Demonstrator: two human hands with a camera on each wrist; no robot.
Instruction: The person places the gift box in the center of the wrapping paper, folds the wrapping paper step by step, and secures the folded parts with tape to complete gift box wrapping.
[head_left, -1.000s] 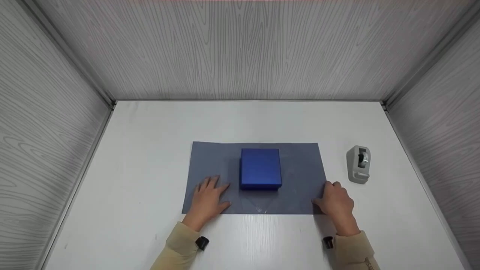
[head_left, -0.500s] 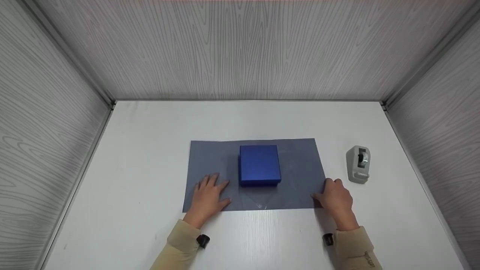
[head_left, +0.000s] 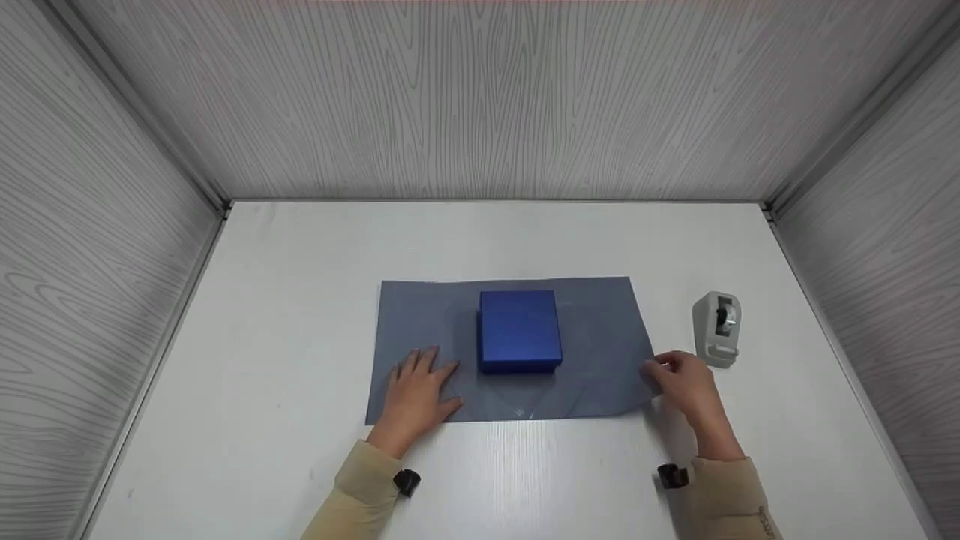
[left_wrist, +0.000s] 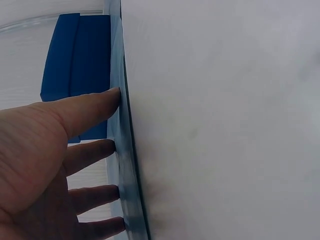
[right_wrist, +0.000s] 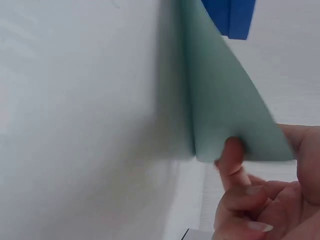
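A blue lidded box (head_left: 520, 327) sits on a dark grey-blue sheet of paper (head_left: 600, 330) in the middle of the table. My left hand (head_left: 415, 397) lies flat on the sheet's near left part, fingers spread. In the left wrist view those fingertips (left_wrist: 114, 97) press on the sheet beside the box. My right hand (head_left: 684, 381) pinches the sheet's near right corner between thumb and fingers. In the right wrist view this corner (right_wrist: 240, 115) is lifted and bent up off the table, with a fingertip against its underside.
A grey tape dispenser (head_left: 718, 330) stands on the white table (head_left: 300, 315), just beyond my right hand. Wood-grain panels (head_left: 480, 97) enclose the table at the back and both sides.
The sheet and box first shifted slightly away from me. Then my right hand took the sheet's near right corner and raised it, while my left hand stayed in place.
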